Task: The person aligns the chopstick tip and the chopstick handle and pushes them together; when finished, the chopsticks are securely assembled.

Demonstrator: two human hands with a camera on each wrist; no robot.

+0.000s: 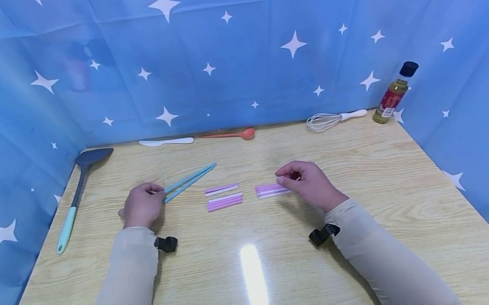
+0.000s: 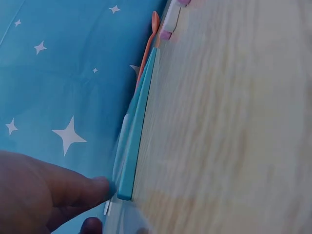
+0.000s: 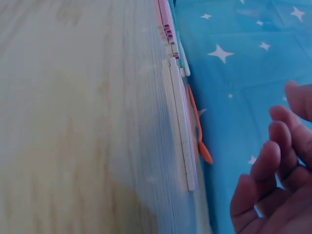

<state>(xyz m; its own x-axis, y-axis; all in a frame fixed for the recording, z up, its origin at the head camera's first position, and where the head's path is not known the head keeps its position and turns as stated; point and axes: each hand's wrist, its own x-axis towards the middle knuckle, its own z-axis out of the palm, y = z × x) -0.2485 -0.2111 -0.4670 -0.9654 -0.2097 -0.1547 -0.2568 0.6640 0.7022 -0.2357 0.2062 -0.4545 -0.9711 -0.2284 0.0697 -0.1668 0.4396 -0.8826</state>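
Observation:
Two light-blue chopsticks lie in a narrow V, their tips meeting at the right. My left hand is at their wide end, finger and thumb pinching the end of the farther chopstick. The nearer chopstick lies just beside the fingertips. Over the right end of a row of thin pink and white sticks, my right hand hovers with loosely bent fingers and nothing in them. Those sticks are apart from the fingers in the right wrist view. Two more bundles of such sticks lie left of that row.
Along the back edge are a white knife, an orange spoon, a whisk and a black-capped bottle. A spatula with a mint handle lies at the left edge. Blue star-printed curtain surrounds the table.

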